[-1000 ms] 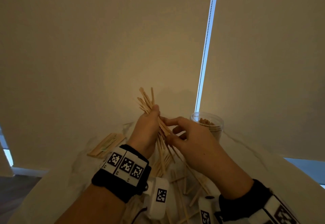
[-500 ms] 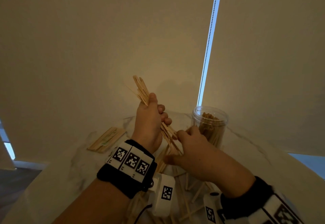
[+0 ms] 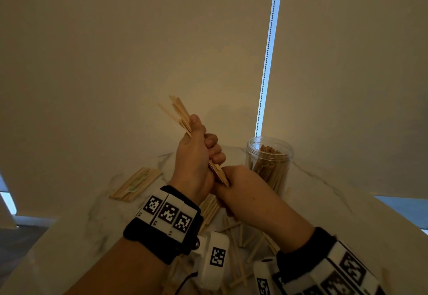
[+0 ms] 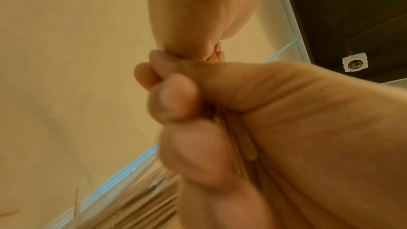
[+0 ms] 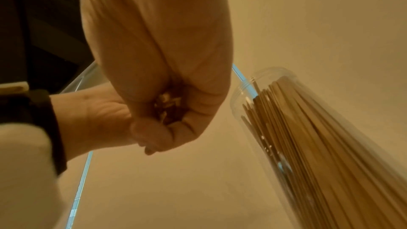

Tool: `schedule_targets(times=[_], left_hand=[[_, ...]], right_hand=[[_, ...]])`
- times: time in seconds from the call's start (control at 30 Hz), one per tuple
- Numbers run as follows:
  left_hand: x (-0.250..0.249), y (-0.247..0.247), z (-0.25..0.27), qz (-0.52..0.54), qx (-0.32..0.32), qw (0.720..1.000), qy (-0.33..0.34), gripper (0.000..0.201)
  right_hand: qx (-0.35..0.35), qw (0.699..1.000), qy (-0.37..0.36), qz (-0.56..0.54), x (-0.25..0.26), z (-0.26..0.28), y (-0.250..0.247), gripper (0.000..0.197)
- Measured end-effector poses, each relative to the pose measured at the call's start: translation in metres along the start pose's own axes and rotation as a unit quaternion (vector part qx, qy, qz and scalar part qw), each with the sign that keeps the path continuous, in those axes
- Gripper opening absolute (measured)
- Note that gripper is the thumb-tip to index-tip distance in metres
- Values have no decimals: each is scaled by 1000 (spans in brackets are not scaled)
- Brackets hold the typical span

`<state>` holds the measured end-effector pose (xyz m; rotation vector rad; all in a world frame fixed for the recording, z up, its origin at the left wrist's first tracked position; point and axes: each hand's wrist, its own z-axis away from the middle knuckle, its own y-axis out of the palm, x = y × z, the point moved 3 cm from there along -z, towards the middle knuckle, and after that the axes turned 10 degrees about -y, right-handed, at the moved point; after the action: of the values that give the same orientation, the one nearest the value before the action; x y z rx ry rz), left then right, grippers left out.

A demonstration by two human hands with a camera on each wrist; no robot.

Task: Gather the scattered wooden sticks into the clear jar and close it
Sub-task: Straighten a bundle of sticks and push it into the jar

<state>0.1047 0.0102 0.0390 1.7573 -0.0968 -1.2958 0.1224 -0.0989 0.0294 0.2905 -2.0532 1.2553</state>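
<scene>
My left hand (image 3: 203,142) is raised above the table and grips a bundle of wooden sticks (image 3: 179,112) in its fist; the bundle slants up to the left. Just below it, my right hand (image 3: 234,178) is curled round the bundle's lower ends. In the right wrist view those ends show inside the right hand's (image 5: 169,121) curled fingers. The clear jar (image 3: 268,162) stands open and upright just right of my hands, holding many sticks (image 5: 308,145). More loose sticks (image 3: 243,236) lie scattered on the table under my wrists. No lid is in view.
A neat stack of flat sticks (image 3: 136,184) lies on the white marble table (image 3: 324,206) at the left. Beige roller blinds with a bead chain (image 3: 266,74) hang close behind the table. The table's edge curves away at left and right.
My left hand has closed into a fist and lifted the bundle a little higher. My right hand has slid from the bundle's middle down to its lower ends and curled round them.
</scene>
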Motion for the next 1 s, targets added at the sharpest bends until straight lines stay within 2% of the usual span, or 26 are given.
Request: schedule_targets(times=[0.1,0.17,0.27,0.33,0.4,0.53,0.67,0.77,0.83,0.93,1.0], left_hand=[[-12,-5,-2,8,-26,999,34,41],[-17,-7,-2,1,-23,998,52,36],[-12,-1,3,-81,22,995,61,27],[-4,5,9,-161,51,984,49,41],[2,11,15,-201,86,975,23,50],[7,17,21,-239,140,960,-32,44],[10,19,22,-262,138,954,-48,37],[3,21,21,-238,133,961,-35,23],[-10,19,19,-174,127,977,-14,27],[-39,11,16,-39,99,994,26,23],[-49,5,16,2,82,996,37,27]], right_hand=[[37,998,-1,52,5,3,-6,27],[49,999,16,17,9,5,-11,20],[-5,997,57,-59,15,7,-20,15],[-32,994,61,-88,17,7,-23,17],[-54,994,37,-88,15,5,-24,23],[-99,994,-39,-25,13,3,-25,34],[-74,990,-60,102,6,3,-26,38],[-44,989,-59,129,4,4,-31,23],[6,993,-40,115,3,6,-35,12],[85,989,-31,115,6,12,-35,17],[100,986,-39,126,10,15,-34,18]])
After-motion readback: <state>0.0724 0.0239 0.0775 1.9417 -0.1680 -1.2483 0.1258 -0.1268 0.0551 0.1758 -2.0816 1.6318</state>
